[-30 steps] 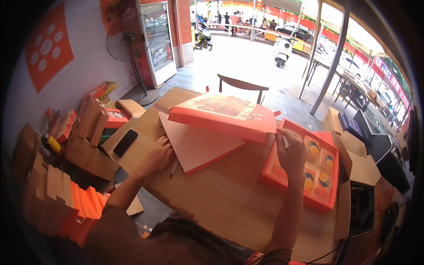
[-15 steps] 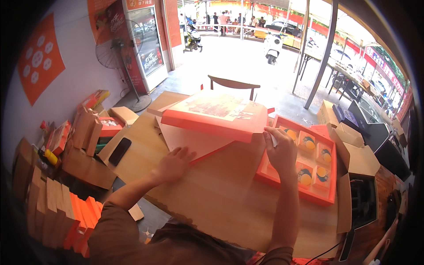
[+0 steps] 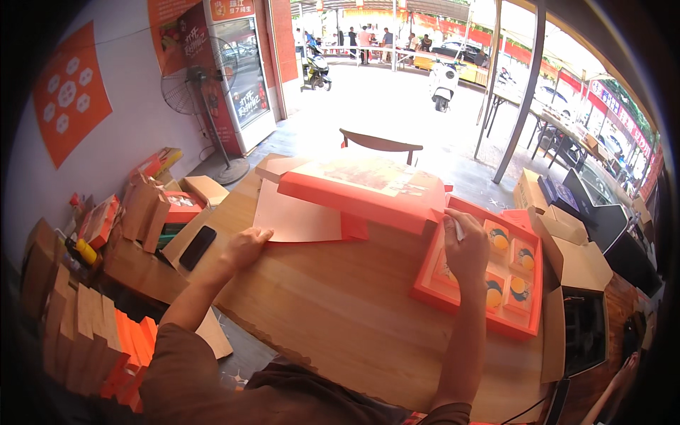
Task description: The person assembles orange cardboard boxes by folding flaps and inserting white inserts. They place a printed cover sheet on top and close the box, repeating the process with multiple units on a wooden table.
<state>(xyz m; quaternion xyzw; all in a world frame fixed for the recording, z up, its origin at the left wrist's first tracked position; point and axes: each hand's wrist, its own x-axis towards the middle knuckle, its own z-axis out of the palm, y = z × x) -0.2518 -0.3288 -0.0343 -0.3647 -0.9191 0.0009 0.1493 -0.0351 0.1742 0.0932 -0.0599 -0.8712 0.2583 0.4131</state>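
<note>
In my right hand point(image 3: 467, 244) is the near right corner of a red box lid point(image 3: 368, 201) with a pale printed top, held tilted above the table. Something small and white point(image 3: 459, 230) shows by those fingers; I cannot make out what. Partly beneath the lid lies a flat pale pink sheet point(image 3: 290, 216) with a red end. My left hand point(image 3: 248, 246) is closed on its near left corner. Under my right wrist sits an open red box point(image 3: 471, 319) with several small square compartments, holding packs with a yellow and dark round print point(image 3: 519, 289).
A phone point(image 3: 197, 248) lies at the wooden table's point(image 3: 319, 312) left edge. Cartons point(image 3: 577, 265) stand at the right, and stacked boxes point(image 3: 85, 333) at the lower left. Beyond the table are a chair point(image 3: 380, 144), a standing fan point(image 3: 227, 170) and a drinks fridge point(image 3: 244, 85).
My left hand has moved left, from lying on the pink sheet to gripping its corner, and the sheet has turned. The lid, in my right hand, sits slightly further right in view.
</note>
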